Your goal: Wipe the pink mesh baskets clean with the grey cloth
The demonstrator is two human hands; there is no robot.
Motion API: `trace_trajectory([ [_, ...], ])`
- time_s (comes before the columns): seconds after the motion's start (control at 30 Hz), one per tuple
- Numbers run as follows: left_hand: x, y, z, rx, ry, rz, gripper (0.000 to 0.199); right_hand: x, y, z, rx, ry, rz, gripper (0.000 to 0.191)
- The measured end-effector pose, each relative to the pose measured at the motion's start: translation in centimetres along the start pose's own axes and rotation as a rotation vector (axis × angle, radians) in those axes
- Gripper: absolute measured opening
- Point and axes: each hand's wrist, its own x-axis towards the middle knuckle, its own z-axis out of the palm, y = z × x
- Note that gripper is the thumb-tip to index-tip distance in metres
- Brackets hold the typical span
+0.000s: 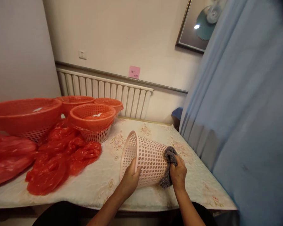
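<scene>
A pale pink perforated wastebasket is tipped on its side over the table, its open mouth facing left. My left hand grips its rim, with the thumb showing at the edge and the other fingers hidden. At the basket's base, on the right, my right hand is closed on a dark grey cloth, which is pressed against the bottom end.
Several baskets lined with red plastic bags, such as this near lined basket, stand at the left. Loose red plastic bags lie before them on the flowered tablecloth. A blue curtain hangs at the right; a radiator lines the wall.
</scene>
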Motion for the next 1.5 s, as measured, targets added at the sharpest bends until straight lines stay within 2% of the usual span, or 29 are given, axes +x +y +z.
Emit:
trace_trajectory([
  [0.1,-0.1,-0.3,0.1,-0.002,-0.003,0.014,0.037,-1.9,-0.3,-0.3,0.02,0.074,0.095,0.045],
  [0.2,-0.2,-0.5,0.1,0.003,-0.004,0.027,0.037,-3.9,-3.0,0.1,0.094,0.087,0.092,0.043],
  [0.33,-0.5,-0.9,0.0,-0.012,-0.014,0.052,0.035,-5.7,-8.6,0.9,0.265,0.013,-0.032,0.048],
  [0.43,-1.3,-2.0,0.0,-0.01,-0.038,0.069,0.03,-5.8,-12.4,1.3,0.373,-0.049,-0.139,0.05],
  [0.5,-1.9,-3.3,0.1,0.019,-0.034,0.075,0.028,-5.4,-14.0,1.5,0.403,-0.057,-0.203,0.05],
  [0.6,-2.7,-5.0,0.3,0.047,-0.018,0.082,0.032,-4.1,-15.1,2.0,0.385,-0.052,-0.269,0.051],
  [0.73,-3.0,-5.9,0.8,0.02,0.001,0.07,0.046,-1.4,-15.0,2.5,0.328,-0.099,-0.285,0.052],
  [0.83,-3.2,-5.7,1.2,0.001,-0.009,0.069,0.045,0.4,-14.8,2.7,0.287,-0.127,-0.249,0.051],
  [0.93,-3.4,-5.2,1.2,-0.033,-0.024,0.069,0.043,0.9,-14.8,2.7,0.269,-0.149,-0.228,0.05],
  [1.07,-2.5,-3.3,0.9,-0.074,-0.079,0.028,0.039,0.1,-14.7,2.3,0.279,-0.181,-0.246,0.051],
  [1.17,-1.2,-1.1,0.9,-0.086,0.006,-0.021,0.043,-0.5,-14.4,2.0,0.29,-0.177,-0.27,0.055],
  [1.23,-0.3,0.1,1.0,-0.096,0.035,0.001,0.043,-0.5,-14.0,2.0,0.288,-0.178,-0.297,0.056],
  [1.37,0.3,0.8,0.9,-0.067,0.029,0.013,0.039,0.5,-11.8,2.2,0.252,-0.209,-0.308,0.054],
  [1.5,0.0,0.2,0.5,-0.032,0.007,-0.023,0.04,1.9,-6.9,2.0,0.138,-0.196,-0.213,0.055],
])
